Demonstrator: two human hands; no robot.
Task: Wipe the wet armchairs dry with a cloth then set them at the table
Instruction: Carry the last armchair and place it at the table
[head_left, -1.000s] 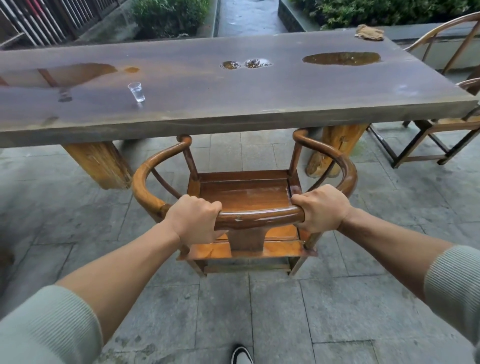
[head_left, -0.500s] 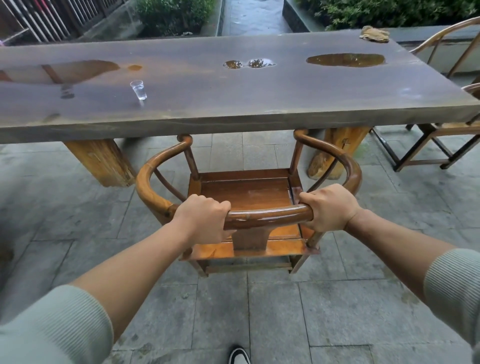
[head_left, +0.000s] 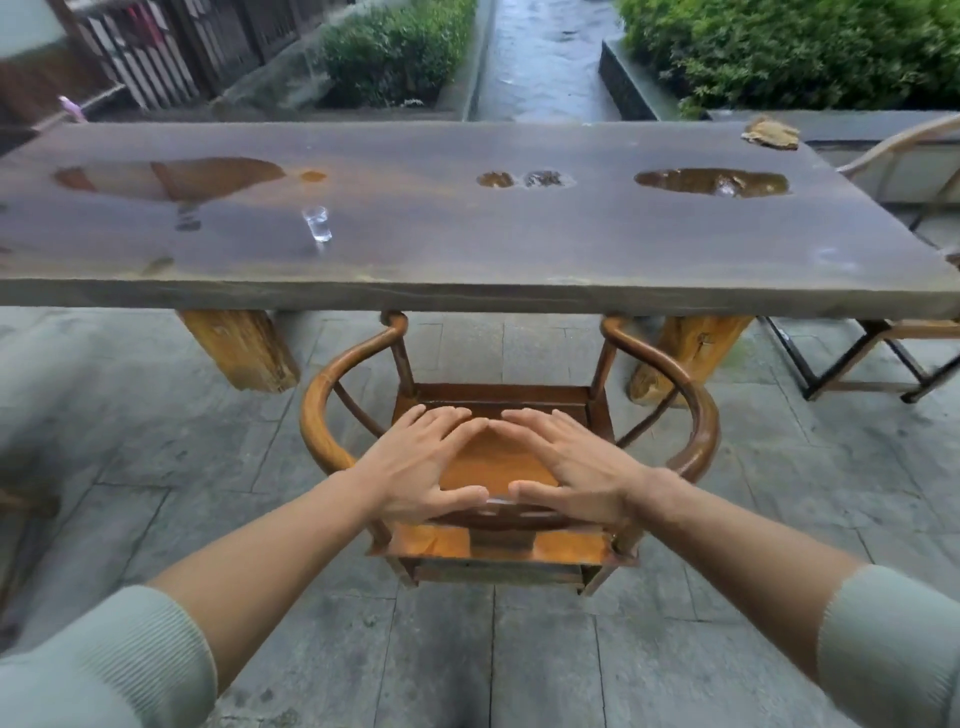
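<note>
A: While both hands float over its back rail, how does the armchair (head_left: 498, 467) look?

B: Glossy brown wood with a curved rail and an orange-brown seat. It faces the table (head_left: 467, 249), its arm tips just under the near edge.

A: And the hands?

B: The left hand (head_left: 421, 467) and right hand (head_left: 571, 467) are both spread flat with straight fingers, gripping nothing. Whether they touch the rail, I cannot tell.

A: Room around it?

B: There is bare stone paving (head_left: 156, 441) to the left and on the near side. One table leg (head_left: 241, 348) stands far-left of the chair, and another leg (head_left: 685, 353) stands close by its right arm. A second armchair (head_left: 893, 338) sits at the right end, and a cloth (head_left: 771, 134) lies on the far right corner.
</note>
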